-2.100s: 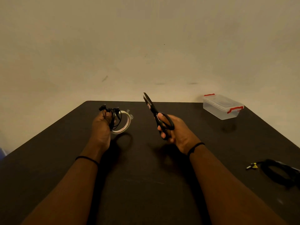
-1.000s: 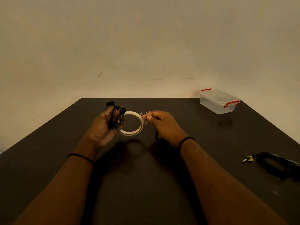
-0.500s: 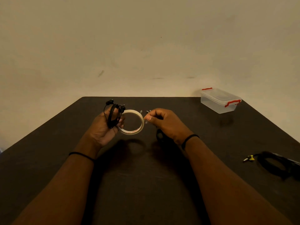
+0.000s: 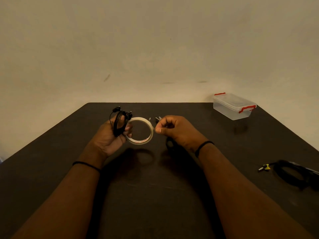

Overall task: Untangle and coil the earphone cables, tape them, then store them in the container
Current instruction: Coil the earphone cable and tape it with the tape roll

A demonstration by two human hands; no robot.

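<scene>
Both hands raised, left hand gripping earphones and tape roll, right hand pinching tape end.

Setting: plain indoor room, type not determinable, most like a bare staged workspace. Evidence: dark matte table pushed against an unadorned beige wall with a few scuff marks; one clear lidded container with red clips at the far right corner.

- Dark table, filling lower half of frame.
- Pale wall across upper half, few faint marks.
- Thick black cable coil with yellow-tagged plug, lower right edge.
</scene>
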